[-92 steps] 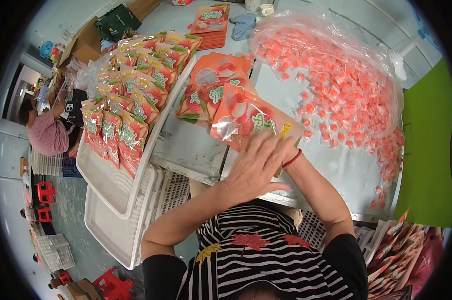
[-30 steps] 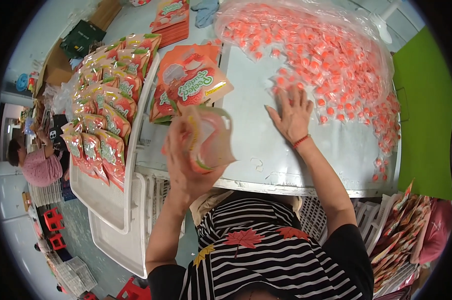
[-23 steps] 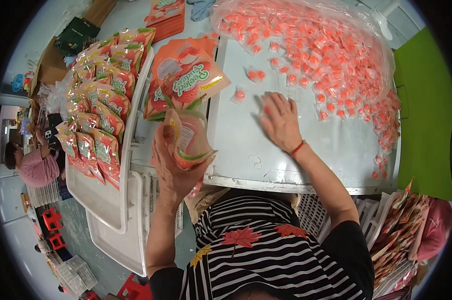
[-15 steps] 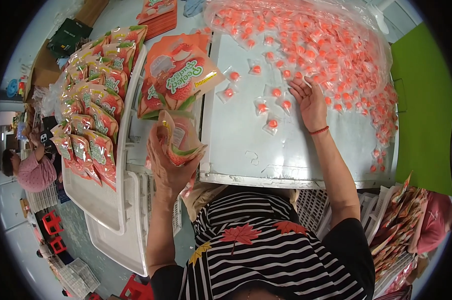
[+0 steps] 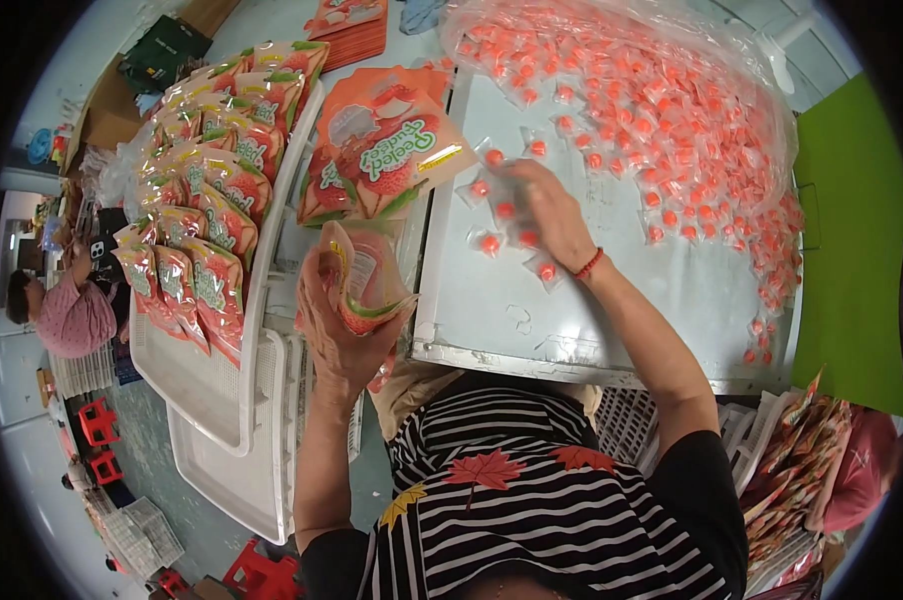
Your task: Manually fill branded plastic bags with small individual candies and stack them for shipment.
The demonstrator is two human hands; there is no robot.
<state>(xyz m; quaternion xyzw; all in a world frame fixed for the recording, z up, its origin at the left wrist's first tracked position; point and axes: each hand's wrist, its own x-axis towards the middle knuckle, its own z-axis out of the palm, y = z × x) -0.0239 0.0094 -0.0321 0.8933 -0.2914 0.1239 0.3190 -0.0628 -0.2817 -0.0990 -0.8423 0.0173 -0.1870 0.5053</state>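
Note:
My left hand [image 5: 344,330] is wrapped round a pouch [image 5: 367,300], pink and green, whose open mouth faces up and towards the table. My right hand [image 5: 562,220] is over the metal table, palm down, its fingers stretched to the left and slightly smeared by motion. Beside and partly under it lie several wrapped red candies [image 5: 505,210], each in a clear twisted wrapper. A large heap of the same candies [image 5: 672,130] spreads over the table's back and right, partly under clear plastic film. Flat printed pouches [image 5: 387,140] are stacked just beyond my left hand.
Filled pouches [image 5: 212,190] stand in rows in a white tray [image 5: 187,385] on the left. More flat pouches [image 5: 347,40] lie at the back. A green panel [image 5: 852,250] borders the metal table [image 5: 472,335] on the right. Another person [image 5: 72,315] is at far left.
My right hand has swept left from the heap's edge to the loose candies, which now lie closer together. My left hand still holds the pouch. The view has shifted slightly.

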